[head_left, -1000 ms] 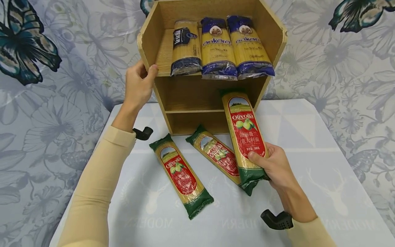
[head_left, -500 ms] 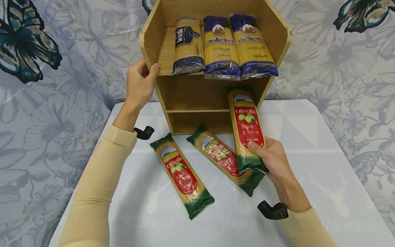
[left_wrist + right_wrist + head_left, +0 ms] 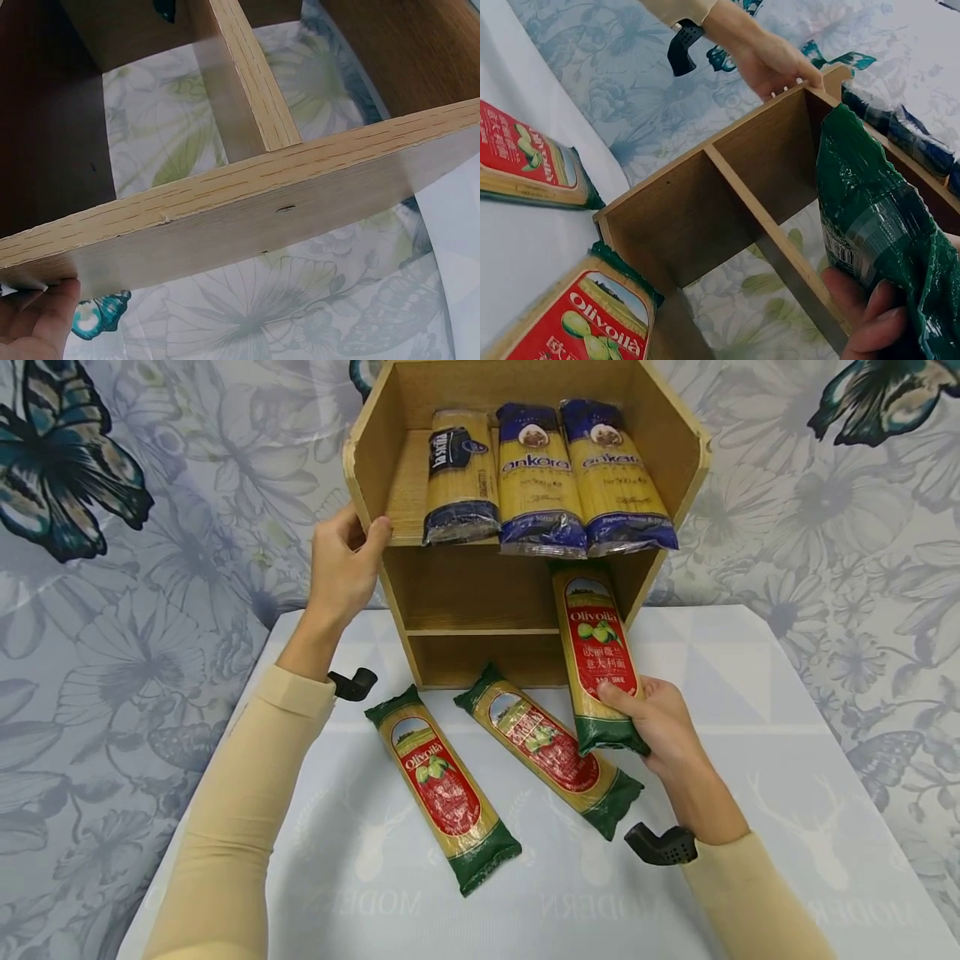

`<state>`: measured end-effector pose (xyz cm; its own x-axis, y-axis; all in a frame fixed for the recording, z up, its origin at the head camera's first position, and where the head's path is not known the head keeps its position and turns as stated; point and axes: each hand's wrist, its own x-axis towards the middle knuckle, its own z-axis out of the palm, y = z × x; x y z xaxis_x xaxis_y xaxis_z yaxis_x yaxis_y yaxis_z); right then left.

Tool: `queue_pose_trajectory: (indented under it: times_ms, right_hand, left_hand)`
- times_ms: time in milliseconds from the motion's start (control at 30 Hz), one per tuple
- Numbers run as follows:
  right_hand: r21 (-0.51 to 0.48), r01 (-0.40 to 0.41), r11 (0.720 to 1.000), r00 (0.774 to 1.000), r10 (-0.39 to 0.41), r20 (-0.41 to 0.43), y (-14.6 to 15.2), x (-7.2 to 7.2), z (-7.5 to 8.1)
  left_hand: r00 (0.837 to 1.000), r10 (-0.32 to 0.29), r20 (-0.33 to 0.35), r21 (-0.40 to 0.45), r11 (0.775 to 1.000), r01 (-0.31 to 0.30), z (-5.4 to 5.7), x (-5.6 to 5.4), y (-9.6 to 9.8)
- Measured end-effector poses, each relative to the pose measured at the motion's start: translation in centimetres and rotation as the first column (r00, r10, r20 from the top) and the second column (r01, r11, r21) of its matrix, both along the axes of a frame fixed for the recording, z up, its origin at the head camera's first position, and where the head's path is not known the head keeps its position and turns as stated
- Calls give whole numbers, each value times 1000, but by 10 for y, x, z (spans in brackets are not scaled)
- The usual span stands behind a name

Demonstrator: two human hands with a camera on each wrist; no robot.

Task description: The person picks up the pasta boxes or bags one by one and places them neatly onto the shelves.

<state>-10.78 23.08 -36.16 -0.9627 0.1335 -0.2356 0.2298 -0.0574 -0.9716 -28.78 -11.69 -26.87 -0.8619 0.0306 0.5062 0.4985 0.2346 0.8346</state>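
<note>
My right hand grips the lower end of a green-and-gold spaghetti packet with a red label, thumb on top. The packet's far end reaches the opening under the top shelf of a wooden shelf unit, at its right side. In the right wrist view my fingers curl under the packet's green wrapper. My left hand pinches the unit's left side panel; in the left wrist view its fingers press the panel's outer face. Two matching packets, a left one and a middle one, lie on the table.
On the top shelf lie a dark-labelled spaghetti packet and two blue-and-yellow ones, a middle and a right. A divider splits the lower part of the unit. The white-clothed table meets patterned wall covering behind.
My right hand has moved forward with its packet, towards the unit's middle compartment. More of the middle packet on the table now shows. The left hand keeps its place on the side panel.
</note>
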Motion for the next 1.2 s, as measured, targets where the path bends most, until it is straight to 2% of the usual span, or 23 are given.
queue_pose_trajectory:
  times_ms: [200,367,500,600,700,833,967,1200]
  right_hand:
    - [42,-11,999,1000,12,-11,2,-15,0]
    - [-49,-4,999,1000,3,-18,4,-30,1]
    - [-103,3,995,999,-7,-35,5,-34,1]
    - [-42,8,999,999,-10,-41,6,-31,2]
    - [78,15,997,998,-11,-54,5,-23,3]
    - [256,38,966,991,-3,-134,3,-5,2]
    - [402,71,913,975,21,-220,-1,13,-4]
    - [539,151,829,955,20,-297,-4,35,-9]
  left_hand:
    - [1000,3,-3,2,1000,-3,-2,-1,0]
    - [1000,-5,-9,3,1000,5,-3,-1,0]
    - [1000,-5,-12,0,1000,5,-4,-1,0]
    - [1000,2,-7,0,1000,-2,-2,-1,1]
    - [1000,7,-3,-1,1000,-7,-2,-1,1]
    - [1000,0,-9,2,1000,0,-1,-1,1]
    - [1000,2,-14,6,1000,-2,0,0,1]
    - [1000,12,-4,3,1000,-12,-2,2,-1]
